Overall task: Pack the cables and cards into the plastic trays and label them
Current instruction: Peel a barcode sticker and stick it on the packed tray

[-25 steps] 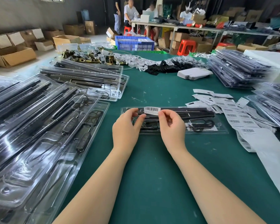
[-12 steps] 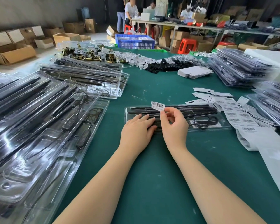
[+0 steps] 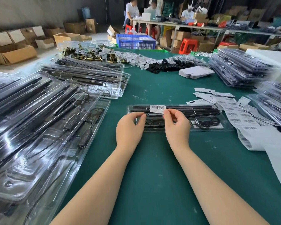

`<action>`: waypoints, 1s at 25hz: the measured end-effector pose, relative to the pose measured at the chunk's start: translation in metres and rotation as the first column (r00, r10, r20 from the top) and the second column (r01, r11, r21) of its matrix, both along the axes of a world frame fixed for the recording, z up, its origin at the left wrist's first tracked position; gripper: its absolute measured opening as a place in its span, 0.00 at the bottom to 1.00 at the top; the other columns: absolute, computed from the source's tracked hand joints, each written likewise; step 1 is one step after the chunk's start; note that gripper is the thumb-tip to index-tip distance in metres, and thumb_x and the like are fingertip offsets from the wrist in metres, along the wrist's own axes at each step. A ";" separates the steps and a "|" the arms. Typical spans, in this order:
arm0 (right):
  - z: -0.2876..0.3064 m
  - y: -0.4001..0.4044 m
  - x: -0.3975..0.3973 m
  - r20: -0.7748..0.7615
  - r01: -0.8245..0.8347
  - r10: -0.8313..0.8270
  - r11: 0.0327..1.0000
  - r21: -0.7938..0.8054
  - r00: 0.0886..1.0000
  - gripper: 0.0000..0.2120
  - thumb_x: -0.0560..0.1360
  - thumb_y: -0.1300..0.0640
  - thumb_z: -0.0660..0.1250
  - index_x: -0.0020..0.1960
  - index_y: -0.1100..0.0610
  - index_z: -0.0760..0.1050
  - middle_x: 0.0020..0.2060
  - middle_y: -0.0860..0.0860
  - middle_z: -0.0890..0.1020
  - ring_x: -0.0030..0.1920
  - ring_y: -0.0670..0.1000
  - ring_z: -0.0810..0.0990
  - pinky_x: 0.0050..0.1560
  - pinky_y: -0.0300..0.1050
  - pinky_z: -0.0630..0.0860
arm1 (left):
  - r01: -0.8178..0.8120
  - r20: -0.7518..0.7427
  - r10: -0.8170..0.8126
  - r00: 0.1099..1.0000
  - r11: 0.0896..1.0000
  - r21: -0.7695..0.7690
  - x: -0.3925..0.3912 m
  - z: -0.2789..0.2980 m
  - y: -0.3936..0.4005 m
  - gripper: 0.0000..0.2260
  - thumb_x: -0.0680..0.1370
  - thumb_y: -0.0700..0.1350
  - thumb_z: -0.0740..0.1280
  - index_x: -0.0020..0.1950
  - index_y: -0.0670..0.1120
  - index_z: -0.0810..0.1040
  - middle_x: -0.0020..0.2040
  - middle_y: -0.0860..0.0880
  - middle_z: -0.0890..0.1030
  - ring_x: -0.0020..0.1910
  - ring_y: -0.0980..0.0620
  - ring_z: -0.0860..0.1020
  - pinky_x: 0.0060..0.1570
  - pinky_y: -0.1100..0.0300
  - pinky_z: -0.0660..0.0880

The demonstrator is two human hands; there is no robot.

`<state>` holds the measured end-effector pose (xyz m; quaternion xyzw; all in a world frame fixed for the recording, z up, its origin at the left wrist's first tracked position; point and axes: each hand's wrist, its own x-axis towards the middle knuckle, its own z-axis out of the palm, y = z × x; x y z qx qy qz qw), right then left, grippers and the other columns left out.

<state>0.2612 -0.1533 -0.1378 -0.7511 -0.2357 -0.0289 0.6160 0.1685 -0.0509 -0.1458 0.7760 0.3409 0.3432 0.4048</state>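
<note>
A person's two bare forearms reach forward over a green table (image 3: pixel 152 184) toward a clear plastic tray (image 3: pixel 224 127) lying flat in front of them. Every place below is given relative to this tray. Inside it lie long black rods along its far edge and a coil of thin black cable (image 3: pixel 208 121) toward its right end.

The right hand (image 3: pixel 177 125) rests over the tray's middle, thumb and forefinger pinched on the near edge of a small white barcode label (image 3: pixel 158 107), which sits over the rods at the far side. Whether the label is fully stuck down cannot be told. The left hand (image 3: pixel 130 129) is at the tray's left end, fingers curled and narrow, fingertips touching the lid; it appears to steady the tray and grips nothing.

The label is likely feather-light, limp and sticky underneath, so it is best held by one edge only. The tray looks thin, glossy and slippery, probably flexing if lifted by one end; both ends would be the safer hold.

Sheets of more barcode labels (image 3: pixel 243 117) lie just right of the tray. Stacks of filled trays (image 3: pixel 39 119) spread to its left.
</note>
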 end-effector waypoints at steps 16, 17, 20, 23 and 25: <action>0.007 -0.003 -0.006 0.031 -0.077 0.079 0.995 -0.071 0.996 0.09 0.77 0.49 0.67 0.40 0.38 0.73 0.42 0.35 0.80 0.53 0.46 0.79 0.65 0.58 0.68 | -0.022 0.095 0.024 0.995 1.000 -0.017 -0.002 0.007 0.001 0.04 0.76 0.56 0.68 0.41 0.62 0.77 0.47 0.61 0.80 0.47 0.62 0.75 0.53 0.56 0.73; 0.006 -0.003 -0.006 0.029 -0.078 0.081 0.994 -0.072 0.996 0.09 0.77 0.49 0.67 0.40 0.38 0.73 0.42 0.36 0.80 0.53 0.46 0.79 0.65 0.58 0.68 | -0.025 0.084 0.027 0.996 0.999 -0.025 -0.002 0.007 0.001 0.04 0.76 0.56 0.68 0.41 0.62 0.76 0.47 0.61 0.80 0.47 0.62 0.75 0.53 0.56 0.73; 0.006 -0.003 -0.007 0.034 -0.073 0.076 0.995 -0.072 0.997 0.09 0.76 0.49 0.68 0.39 0.38 0.73 0.42 0.36 0.80 0.53 0.46 0.79 0.65 0.58 0.69 | -0.017 0.083 0.018 0.996 1.000 -0.021 -0.002 0.007 0.001 0.06 0.76 0.55 0.68 0.39 0.62 0.75 0.46 0.61 0.79 0.51 0.59 0.75 0.55 0.53 0.73; 0.006 -0.001 -0.007 0.045 -0.051 0.053 0.998 -0.033 0.998 0.07 0.75 0.49 0.69 0.42 0.39 0.75 0.44 0.39 0.81 0.53 0.46 0.78 0.63 0.57 0.70 | -0.026 0.096 0.025 0.995 1.000 0.006 -0.001 0.007 0.001 0.06 0.76 0.54 0.69 0.39 0.61 0.76 0.47 0.61 0.79 0.55 0.56 0.75 0.56 0.50 0.73; 0.005 -0.002 -0.004 0.015 -0.036 0.036 0.999 0.005 0.999 0.05 0.74 0.49 0.70 0.49 0.43 0.78 0.45 0.43 0.82 0.52 0.46 0.78 0.61 0.56 0.71 | -0.035 0.093 0.034 0.995 0.999 0.008 -0.001 0.007 0.001 0.06 0.76 0.54 0.70 0.38 0.62 0.77 0.48 0.61 0.78 0.56 0.55 0.76 0.57 0.49 0.72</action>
